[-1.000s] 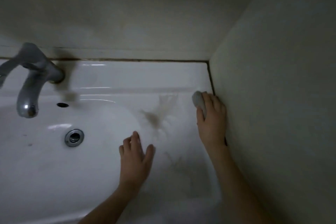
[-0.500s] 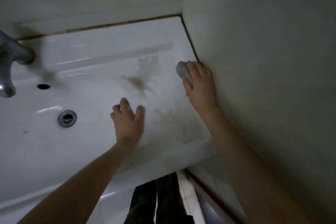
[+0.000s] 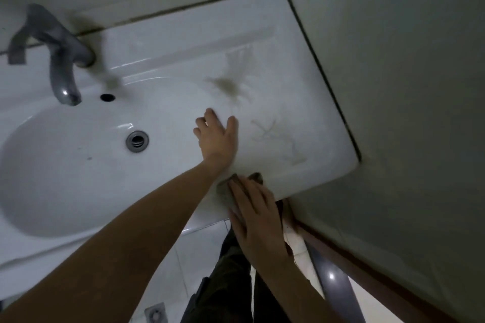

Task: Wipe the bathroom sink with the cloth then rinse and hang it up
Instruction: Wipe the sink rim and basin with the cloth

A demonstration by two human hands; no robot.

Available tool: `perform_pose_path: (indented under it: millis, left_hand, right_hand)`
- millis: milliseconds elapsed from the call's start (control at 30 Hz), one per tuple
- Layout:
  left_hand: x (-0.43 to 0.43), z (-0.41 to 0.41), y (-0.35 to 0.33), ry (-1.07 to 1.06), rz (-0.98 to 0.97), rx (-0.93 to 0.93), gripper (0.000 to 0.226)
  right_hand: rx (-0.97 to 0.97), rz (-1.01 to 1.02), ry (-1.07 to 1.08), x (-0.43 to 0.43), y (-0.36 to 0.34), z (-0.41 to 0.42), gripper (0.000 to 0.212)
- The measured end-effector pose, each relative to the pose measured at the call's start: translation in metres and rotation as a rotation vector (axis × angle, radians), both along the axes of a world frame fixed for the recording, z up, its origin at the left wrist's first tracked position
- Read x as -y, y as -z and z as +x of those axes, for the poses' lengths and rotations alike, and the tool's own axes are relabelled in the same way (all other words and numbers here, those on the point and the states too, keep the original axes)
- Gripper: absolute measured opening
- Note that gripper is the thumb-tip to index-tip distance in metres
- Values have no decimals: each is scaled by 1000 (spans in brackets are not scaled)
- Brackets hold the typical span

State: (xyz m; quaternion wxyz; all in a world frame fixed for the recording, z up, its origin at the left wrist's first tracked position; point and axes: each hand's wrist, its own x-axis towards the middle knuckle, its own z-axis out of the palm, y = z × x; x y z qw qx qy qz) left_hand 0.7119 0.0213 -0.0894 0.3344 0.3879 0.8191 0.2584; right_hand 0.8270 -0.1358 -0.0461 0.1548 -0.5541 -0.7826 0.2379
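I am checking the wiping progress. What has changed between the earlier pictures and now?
The right hand slid the cloth from beside the wall toward the person, down to the front edge of the sink, and presses it there. The left hand stayed flat on the sink, right of the basin. The brown stain and the faucet look unchanged.

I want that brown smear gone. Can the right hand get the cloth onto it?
Probably yes. The right hand presses the cloth at the sink's front edge; the left hand lies flat roughly between it and the brown smear, but bare porcelain to its right looks free.
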Motion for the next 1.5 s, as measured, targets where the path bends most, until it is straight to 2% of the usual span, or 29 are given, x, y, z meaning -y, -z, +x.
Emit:
perform_pose_path:
  millis: [100,233,333,400,467,567,600,700,733,967,1067,1233,1367,1500]
  left_hand:
    - [-1,-1,0,0,6,1,58]
    - [-1,-1,4,-2,23,7,55]
    - [-2,-1,8,1,30,-6,55]
    - [-1,-1,8,7,44,-17,55]
    - [-1,-2,10,9,58,-21,55]
    - [-1,-2,11,5,56,-9,57]
    - [-1,-2,11,10,55,-12,56]
    - [-2,-3,12,13,55,-18,52]
    - [-3,-3,11,14,61,-22,50]
    - [-3,-3,13,2,58,-52,56]
    - [-3,-4,13,0,62,-52,57]
    - [-1,-4,16,0,101,-67,57]
    - [-1,-3,15,1,126,-101,68]
    - [0,-2,17,1,123,-84,65]
  right_hand:
    - [48,2,-52,-21,0,44,54]
    - [100,99,283,-57,1,116,45]
    - [105,88,386,-57,3,96,44]
    - [119,40,292,-50,2,57,46]
    - [110,-9,77,-34,1,19,48]
    - [45,-38,-136,-33,-4,26,51]
    - [47,-33,-111,-43,-5,44,50]
    - [99,88,179,-86,-6,110,44]
    - [111,107,215,-98,-8,124,43]
    - [253,152,-16,-149,14,115,40]
    - [375,249,37,-182,31,90,50]
    - [409,310,161,-266,42,36,58]
    - [195,326,209,-323,50,0,43]
    - [56,291,312,-336,53,-24,41]
